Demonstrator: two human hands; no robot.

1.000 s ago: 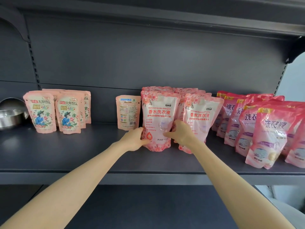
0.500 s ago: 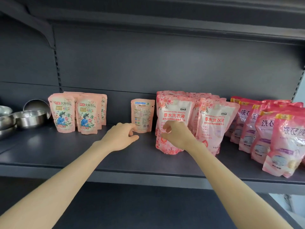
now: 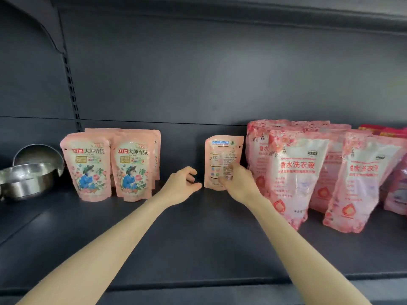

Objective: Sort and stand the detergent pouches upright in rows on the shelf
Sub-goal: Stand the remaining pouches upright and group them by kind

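A small pink pouch (image 3: 220,157) stands alone at the back of the dark shelf (image 3: 198,243), its printed back side facing me. My right hand (image 3: 239,182) has its fingers curled onto that pouch's lower right part. Just left of the pouch, my left hand (image 3: 181,186) hovers with loosely curled fingers and holds nothing. Further left, small pouches with a blue figure (image 3: 88,166) stand upright in rows. On the right stand large floral pink pouches (image 3: 295,177), with darker pink pouches (image 3: 396,192) beyond them.
Stacked steel bowls (image 3: 26,179) sit at the shelf's far left. A slotted upright (image 3: 70,84) runs up the back panel. Bare shelf lies between the two pouch groups and along the front edge.
Both hands left the large floral pouch and moved left. My right hand now reaches the lone small pouch, my left hand beside it. The view has also shifted left and closer.
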